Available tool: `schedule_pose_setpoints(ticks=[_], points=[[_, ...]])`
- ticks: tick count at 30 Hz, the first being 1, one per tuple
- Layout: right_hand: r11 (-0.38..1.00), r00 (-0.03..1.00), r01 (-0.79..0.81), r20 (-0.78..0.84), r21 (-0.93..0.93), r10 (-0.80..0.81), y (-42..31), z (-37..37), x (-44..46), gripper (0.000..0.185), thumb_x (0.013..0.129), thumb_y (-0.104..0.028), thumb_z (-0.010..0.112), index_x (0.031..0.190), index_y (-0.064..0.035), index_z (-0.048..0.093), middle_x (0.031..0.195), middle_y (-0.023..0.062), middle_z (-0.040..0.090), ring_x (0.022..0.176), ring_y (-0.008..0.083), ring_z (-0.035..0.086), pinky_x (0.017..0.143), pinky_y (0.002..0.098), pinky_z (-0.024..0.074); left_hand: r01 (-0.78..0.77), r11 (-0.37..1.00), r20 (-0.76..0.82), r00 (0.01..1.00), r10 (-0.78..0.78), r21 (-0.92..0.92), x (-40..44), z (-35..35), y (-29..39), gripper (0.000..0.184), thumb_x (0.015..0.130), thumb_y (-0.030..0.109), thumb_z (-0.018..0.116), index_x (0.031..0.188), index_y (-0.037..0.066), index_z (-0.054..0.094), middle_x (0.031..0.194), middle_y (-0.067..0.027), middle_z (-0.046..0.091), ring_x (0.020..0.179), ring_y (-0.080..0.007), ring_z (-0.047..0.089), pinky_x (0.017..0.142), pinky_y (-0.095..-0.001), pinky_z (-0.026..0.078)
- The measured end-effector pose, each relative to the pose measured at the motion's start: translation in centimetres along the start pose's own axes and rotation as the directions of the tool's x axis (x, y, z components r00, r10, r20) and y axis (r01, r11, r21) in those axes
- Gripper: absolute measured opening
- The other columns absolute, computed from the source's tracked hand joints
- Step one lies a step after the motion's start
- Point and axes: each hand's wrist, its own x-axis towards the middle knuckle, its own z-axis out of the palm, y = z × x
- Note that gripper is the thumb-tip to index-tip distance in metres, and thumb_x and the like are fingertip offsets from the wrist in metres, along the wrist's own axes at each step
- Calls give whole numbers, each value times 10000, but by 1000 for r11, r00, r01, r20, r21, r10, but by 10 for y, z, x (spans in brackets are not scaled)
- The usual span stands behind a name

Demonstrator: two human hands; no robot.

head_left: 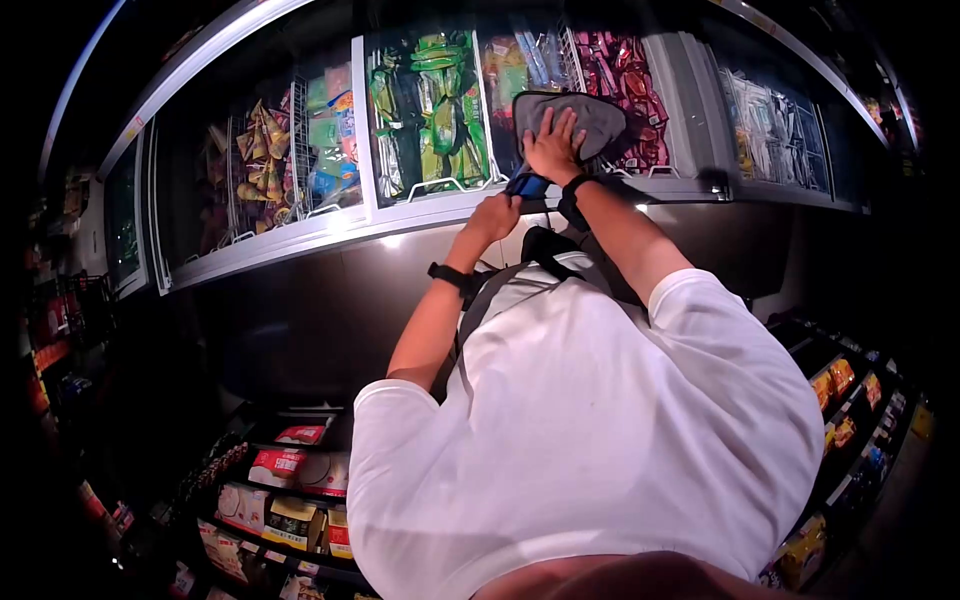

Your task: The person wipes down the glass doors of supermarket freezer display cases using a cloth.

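Note:
A hand-held cleaning mop with a rounded triangular grey cloth pad rests over the glass lid of a freezer case. My right hand lies flat on that pad with its fingers spread. My left hand is closed around the mop's short blue handle, just in front of the freezer's front rail. Dark bands circle both wrists. Under the glass next to the pad are green ice-cream packs on the left and pink-red packs on the right.
The freezer's metal front rail runs across in front of me. Cone-shaped packs fill a wire basket at left; pale packs lie at right. Shelves of packaged snacks stand low left, with more yellow packs low right.

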Motion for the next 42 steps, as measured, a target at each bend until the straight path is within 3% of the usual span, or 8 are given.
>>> schedule_pose_setpoints(ticks=[10, 12, 14, 18, 26, 30, 36, 42], points=[[536, 575, 733, 39, 418, -817, -183, 37, -87, 512, 811, -172, 590, 1317, -121, 533, 1525, 168, 274, 1427, 308, 237, 1110, 592, 156, 437, 885, -310, 829, -466, -161, -163, -70, -74, 397, 951, 306, 411, 1008, -54, 569, 1010, -330, 596, 1017, -510, 522, 828, -495, 436], [459, 488, 683, 112, 569, -865, -196, 45, -90, 500, 786, -128, 593, 1285, -124, 572, 1530, 156, 277, 1436, 291, 226, 1117, 593, 148, 286, 897, -475, 771, -424, -337, -165, -50, -125, 304, 935, 278, 481, 934, -15, 558, 864, -236, 639, 846, -422, 608, 723, -417, 461], [396, 375, 636, 184, 662, -909, -191, 32, -89, 483, 747, -58, 578, 1221, -128, 629, 1531, 140, 292, 1429, 261, 254, 1129, 586, 154, 59, 382, -216, 742, -635, -922, -165, -48, -94, 150, 928, 271, 562, 969, 133, 517, 878, 2, 555, 780, -104, 555, 654, -287, 431], [342, 390, 599, 110, 724, -914, -162, 40, -81, 407, 714, 7, 536, 1075, -104, 686, 1412, 95, 487, 1352, 233, 400, 1131, 550, 183, -19, 322, -191, 838, -511, -947, -122, -19, -77, 297, 964, 241, 536, 1234, 164, 438, 1137, -62, 555, 1005, -175, 568, 835, -429, 512], [414, 630, 632, -124, 655, -767, -14, -15, -47, 339, 780, 12, 546, 1101, -41, 640, 1295, 96, 573, 1237, 247, 509, 1094, 418, 315, -204, 632, -373, 917, -145, -748, 4, 34, -11, 686, 957, 74, 507, 1533, 162, 145, 1515, -100, 292, 1198, -185, 477, 917, -270, 440], [693, 791, 610, -339, 385, -509, 84, -49, -56, 232, 845, -134, 550, 1047, -94, 658, 1278, 58, 576, 1201, 217, 533, 1071, 409, 344, 26, 760, 12, 1000, -24, -649, 59, 58, 34, 668, 957, 65, 483, 1537, 158, 164, 1404, -94, 451, 1130, -155, 514, 939, -253, 404], [990, 964, 90, -258, 104, -61, 194, -70, -62, 453, 881, -148, 512, 1325, -237, 520, 1430, 100, 427, 1333, 271, 393, 1093, 519, 278, -55, 831, 243, 944, 224, -554, 147, 124, 126, 702, 924, 183, 564, 1495, -5, 200, 1311, -172, 530, 1168, -219, 513, 984, -307, 404], [956, 944, -273, -221, -108, 245, 264, -97, -84, 343, 836, -155, 578, 1162, -127, 476, 1458, 145, 368, 1405, 296, 280, 1040, 705, 198, -309, 879, 213, 891, 401, -363, 181, 191, 190, 574, 848, 341, 620, 1266, -35, 506, 1158, -252, 618, 1083, -331, 603, 921, -383, 458]])
